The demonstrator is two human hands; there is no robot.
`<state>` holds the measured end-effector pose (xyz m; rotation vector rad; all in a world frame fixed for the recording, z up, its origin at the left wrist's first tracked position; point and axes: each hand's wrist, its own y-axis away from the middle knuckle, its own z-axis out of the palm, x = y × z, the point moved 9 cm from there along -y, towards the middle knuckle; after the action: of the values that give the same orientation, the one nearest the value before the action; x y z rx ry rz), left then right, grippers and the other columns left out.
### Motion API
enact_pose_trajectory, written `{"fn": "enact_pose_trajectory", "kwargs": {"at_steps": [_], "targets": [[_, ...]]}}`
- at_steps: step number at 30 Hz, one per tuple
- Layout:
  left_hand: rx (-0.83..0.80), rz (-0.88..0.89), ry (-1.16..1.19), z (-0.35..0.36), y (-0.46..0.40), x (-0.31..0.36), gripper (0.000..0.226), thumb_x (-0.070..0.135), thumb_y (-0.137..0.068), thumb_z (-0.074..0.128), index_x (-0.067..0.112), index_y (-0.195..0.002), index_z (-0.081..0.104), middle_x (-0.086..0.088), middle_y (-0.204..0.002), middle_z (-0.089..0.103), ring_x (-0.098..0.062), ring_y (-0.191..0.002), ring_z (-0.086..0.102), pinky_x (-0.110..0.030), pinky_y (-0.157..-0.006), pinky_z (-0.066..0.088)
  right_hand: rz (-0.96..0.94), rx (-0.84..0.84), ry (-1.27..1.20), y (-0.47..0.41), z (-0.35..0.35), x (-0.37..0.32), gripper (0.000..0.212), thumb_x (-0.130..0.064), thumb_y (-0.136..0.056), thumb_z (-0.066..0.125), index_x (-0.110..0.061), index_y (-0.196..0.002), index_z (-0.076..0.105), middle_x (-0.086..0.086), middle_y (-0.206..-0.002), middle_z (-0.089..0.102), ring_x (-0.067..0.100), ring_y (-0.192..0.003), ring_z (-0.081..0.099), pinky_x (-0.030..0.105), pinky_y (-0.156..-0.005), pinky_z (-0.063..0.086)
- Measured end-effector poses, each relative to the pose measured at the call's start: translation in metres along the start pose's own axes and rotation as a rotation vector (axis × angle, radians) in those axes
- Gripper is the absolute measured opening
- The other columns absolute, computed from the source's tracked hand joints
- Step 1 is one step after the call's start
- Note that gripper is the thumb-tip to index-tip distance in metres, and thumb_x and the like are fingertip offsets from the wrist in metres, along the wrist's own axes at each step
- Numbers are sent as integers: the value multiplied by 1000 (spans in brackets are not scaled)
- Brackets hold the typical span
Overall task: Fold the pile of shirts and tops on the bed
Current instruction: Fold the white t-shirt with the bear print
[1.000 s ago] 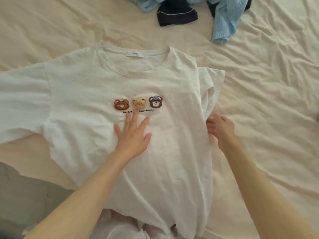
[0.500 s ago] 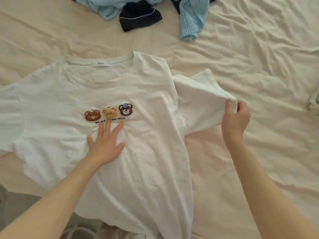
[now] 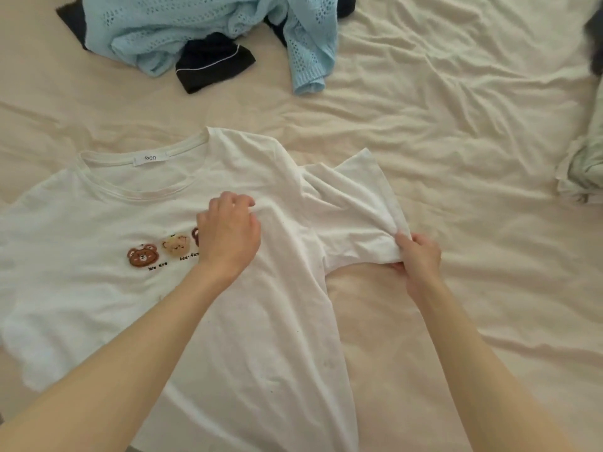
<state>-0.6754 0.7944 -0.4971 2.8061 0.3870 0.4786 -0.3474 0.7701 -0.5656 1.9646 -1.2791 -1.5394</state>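
A white T-shirt [image 3: 98, 305] with three bear patches lies front up on the bed, collar towards the far side. My left hand [image 3: 228, 234] sits on its chest beside the bears, fingers curled and pinching a fold of the fabric. My right hand [image 3: 419, 257] grips the hem of the shirt's right sleeve [image 3: 355, 203], which is pulled out sideways and bunched at my fingers. A pile at the far edge holds a light blue knit top [image 3: 182, 27] and a dark garment with white piping [image 3: 212, 65].
The cream bed sheet [image 3: 456, 109] is wrinkled all around. A pale green and white bundle of cloth [image 3: 584, 171] lies at the right edge, with something dark grey [image 3: 595, 44] above it. The shirt's bottom hem hangs near the bed's front edge.
My left hand slid from below the bears to the right of them and curled into the fabric. My right hand still holds the sleeve, now stretched out. The view shifted right.
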Motion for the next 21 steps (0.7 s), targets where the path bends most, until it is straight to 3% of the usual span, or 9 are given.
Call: {"fn": "enact_pose_trajectory", "kwargs": {"at_steps": [3, 6, 8, 10, 13, 16, 18, 21], "targets": [[6, 257, 71, 5, -40, 85, 33, 18, -95, 43, 11, -126, 54, -9, -127, 53, -30, -117, 45, -40, -92, 34, 1, -90, -50, -1, 0, 2, 10, -15, -90, 57, -9, -83, 61, 7, -82, 60, 17, -67, 57, 25, -51, 47], [-176, 289, 72, 41, -82, 137, 42, 31, -99, 40, 13, -136, 43, -7, -138, 46, -27, -128, 38, -39, -102, 29, 14, -173, -106, 0, 1, 5, 10, -13, -91, 56, -9, -87, 64, 5, -78, 63, 12, -61, 59, 23, -50, 45], [-293, 183, 121, 63, -103, 147, 35, 38, -97, 43, 17, -123, 51, -6, -128, 53, -26, -123, 44, -40, -99, 30, 15, -215, -119, 0, 2, 6, 11, -10, -91, 55, -9, -89, 65, 2, -73, 64, 6, -51, 59, 18, -43, 42], [-318, 127, 141, 73, -113, 154, 17, 36, -92, 49, 21, -93, 57, -2, -106, 59, -24, -110, 52, -37, -92, 29, 18, -241, -101, -2, 2, 8, 11, -9, -91, 54, -8, -94, 65, 1, -73, 63, 5, -49, 58, 16, -40, 40], [-254, 161, 64, 70, -125, 172, 12, 28, -89, 52, 23, -91, 63, -1, -103, 66, -22, -107, 55, -36, -93, 25, -10, -235, -95, -5, -1, 2, 11, -7, -91, 54, -6, -97, 64, 3, -75, 60, 11, -53, 55, 15, -39, 38], [-132, 280, 203, 49, -141, 209, 15, 26, -89, 56, 18, -96, 67, 0, -101, 67, -19, -103, 56, -33, -93, 31, -146, -151, -77, -11, -14, -19, 12, -9, -90, 55, -15, -82, 62, 0, -74, 59, 12, -62, 53, 16, -43, 42], [-70, 381, 324, 35, -146, 234, 14, 20, -88, 58, 12, -94, 67, -3, -94, 63, -17, -90, 56, -31, -87, 42, -224, -117, -69, -16, -19, -32, 16, -10, -89, 57, -19, -76, 61, 2, -76, 60, 12, -66, 54, 19, -49, 47], [-46, 398, 310, 36, -151, 243, 14, 12, -88, 57, 9, -100, 64, -2, -98, 53, -15, -88, 52, -24, -83, 42, -207, -99, -53, -28, -19, -29, 21, -10, -89, 57, -24, -74, 61, 2, -79, 62, 15, -73, 58, 27, -59, 50]]}}
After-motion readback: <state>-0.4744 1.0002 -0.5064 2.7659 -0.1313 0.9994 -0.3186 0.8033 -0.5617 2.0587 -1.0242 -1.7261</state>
